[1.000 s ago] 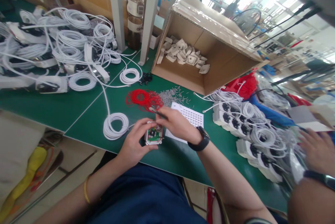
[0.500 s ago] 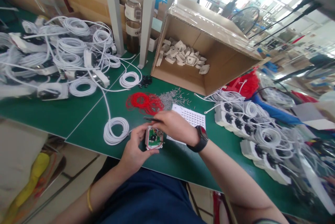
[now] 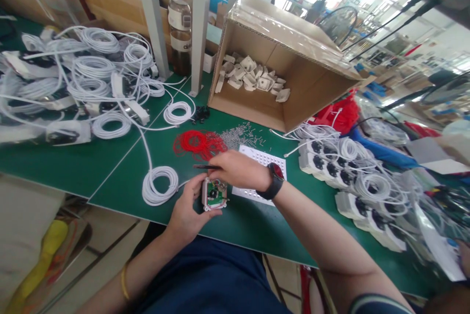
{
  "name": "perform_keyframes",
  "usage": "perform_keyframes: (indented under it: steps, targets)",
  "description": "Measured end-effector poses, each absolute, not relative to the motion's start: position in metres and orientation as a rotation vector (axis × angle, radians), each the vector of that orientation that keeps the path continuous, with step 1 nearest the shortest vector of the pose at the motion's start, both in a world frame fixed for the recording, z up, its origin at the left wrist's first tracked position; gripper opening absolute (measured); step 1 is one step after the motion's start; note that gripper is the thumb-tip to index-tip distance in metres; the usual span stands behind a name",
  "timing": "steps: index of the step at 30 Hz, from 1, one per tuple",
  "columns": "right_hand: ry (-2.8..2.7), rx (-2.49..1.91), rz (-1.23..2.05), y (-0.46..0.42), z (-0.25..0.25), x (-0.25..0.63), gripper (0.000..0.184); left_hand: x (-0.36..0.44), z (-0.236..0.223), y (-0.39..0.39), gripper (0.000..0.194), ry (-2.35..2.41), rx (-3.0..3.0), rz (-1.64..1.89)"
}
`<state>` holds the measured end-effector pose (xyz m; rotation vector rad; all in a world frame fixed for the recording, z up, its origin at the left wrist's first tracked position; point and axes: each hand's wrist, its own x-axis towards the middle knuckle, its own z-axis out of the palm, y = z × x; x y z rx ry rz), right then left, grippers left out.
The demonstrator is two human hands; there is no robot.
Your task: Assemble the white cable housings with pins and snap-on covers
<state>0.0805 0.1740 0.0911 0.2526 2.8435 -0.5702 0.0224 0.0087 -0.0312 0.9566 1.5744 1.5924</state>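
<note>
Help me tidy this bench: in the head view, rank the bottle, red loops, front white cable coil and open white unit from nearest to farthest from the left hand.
1. Open white unit: held in the left hand.
2. Front white cable coil: just left of the hand.
3. Red loops: ahead of the hand.
4. Bottle: at the back.

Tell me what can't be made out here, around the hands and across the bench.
All in the head view:
Dark tool: grip end hidden inside the right hand.
White housing: underside turned away from the camera.
Green board: markings too small.
White sheet: part covered by the right hand.
Cable pile: cut off by the left picture edge.
</note>
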Motion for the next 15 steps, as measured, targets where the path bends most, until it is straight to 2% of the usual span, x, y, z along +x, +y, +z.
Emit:
perform_keyframes:
  steps: [10, 15]
  targets:
    - [2.908, 0.172, -0.225, 0.163, 0.093, 0.083, 0.009, 0.024, -0.037, 0.01, 0.074, 1.497, 0.916, 1.688]
    - [2.954, 0.252, -0.329, 0.163, 0.086, 0.09, 0.015, 0.024, -0.037, 0.011, 0.075, 1.481, 0.901, 1.704]
